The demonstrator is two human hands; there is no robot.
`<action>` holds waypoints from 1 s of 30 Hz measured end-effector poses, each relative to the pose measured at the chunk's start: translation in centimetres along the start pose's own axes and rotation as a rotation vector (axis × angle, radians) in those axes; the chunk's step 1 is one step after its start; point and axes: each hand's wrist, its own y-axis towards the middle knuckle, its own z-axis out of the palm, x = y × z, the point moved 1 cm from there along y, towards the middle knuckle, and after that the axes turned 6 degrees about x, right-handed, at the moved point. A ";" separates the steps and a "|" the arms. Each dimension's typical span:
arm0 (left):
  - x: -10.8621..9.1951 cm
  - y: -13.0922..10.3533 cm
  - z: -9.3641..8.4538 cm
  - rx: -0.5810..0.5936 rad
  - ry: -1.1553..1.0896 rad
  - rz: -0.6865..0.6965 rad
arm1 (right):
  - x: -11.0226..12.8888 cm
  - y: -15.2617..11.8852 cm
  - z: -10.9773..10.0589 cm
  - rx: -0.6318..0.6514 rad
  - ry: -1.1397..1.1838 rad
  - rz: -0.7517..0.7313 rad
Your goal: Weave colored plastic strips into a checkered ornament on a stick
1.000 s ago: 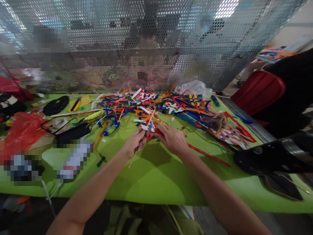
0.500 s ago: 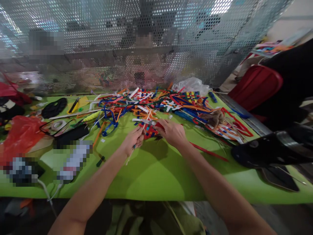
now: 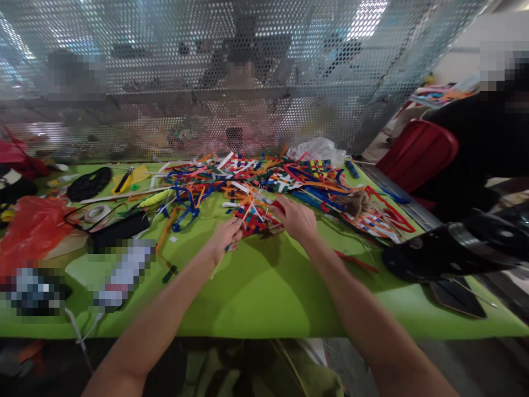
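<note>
My left hand (image 3: 227, 238) is closed in a pinch on thin white strips (image 3: 215, 269), whose loose ends hang below the fist. A little to the right, my right hand (image 3: 294, 218) is wrapped round a red-handled cutter (image 3: 278, 206) with a pale, flat front end pointing left. Its exact kind is partly hidden by the fingers. Between the hands lies a woven piece (image 3: 255, 223) of red and blue strips, crossed by white strips. Behind it spreads a tangled heap of coloured strips (image 3: 206, 172).
Left on the green table (image 3: 264, 298) lie eyeglasses, a white tape roll (image 3: 97, 213), a yellow-black utility knife (image 3: 124, 179), a black case (image 3: 119, 231) and a red plastic bag (image 3: 37, 229). A black machine-like object (image 3: 446, 248) stands at right. A perforated metal screen (image 3: 185, 82) rises behind.
My right hand, with the red-handled cutter, has drawn slightly right and away from my left hand. My left hand keeps its pinch on the strips. The view has shifted slightly.
</note>
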 end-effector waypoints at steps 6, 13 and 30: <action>-0.2 0.0 -0.1 -0.025 0.043 0.059 | -1.0 0.0 -0.6 -0.071 0.079 0.084; -0.3 0.7 -0.9 -0.113 0.062 0.073 | 3.3 -1.9 0.7 0.097 0.133 -0.275; -0.1 -0.1 -0.5 0.053 -0.007 0.130 | 1.2 -0.9 0.5 0.050 0.172 -0.087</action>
